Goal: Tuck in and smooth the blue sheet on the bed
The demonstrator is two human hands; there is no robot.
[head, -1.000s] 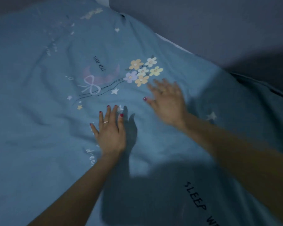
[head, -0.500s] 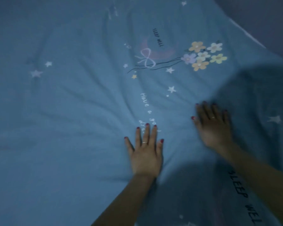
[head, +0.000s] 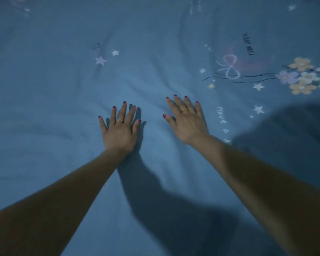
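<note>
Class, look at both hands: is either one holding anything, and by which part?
Nothing is held. The left hand and right hand lie flat, fingers straight, on the blue sheet.

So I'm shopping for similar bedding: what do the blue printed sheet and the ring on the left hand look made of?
The blue printed sheet looks like soft matte woven cloth, perhaps cotton: it creases gently without sheen. The thin ring on the left hand glints pale, so probably silvery metal; too small for certainty.
</note>
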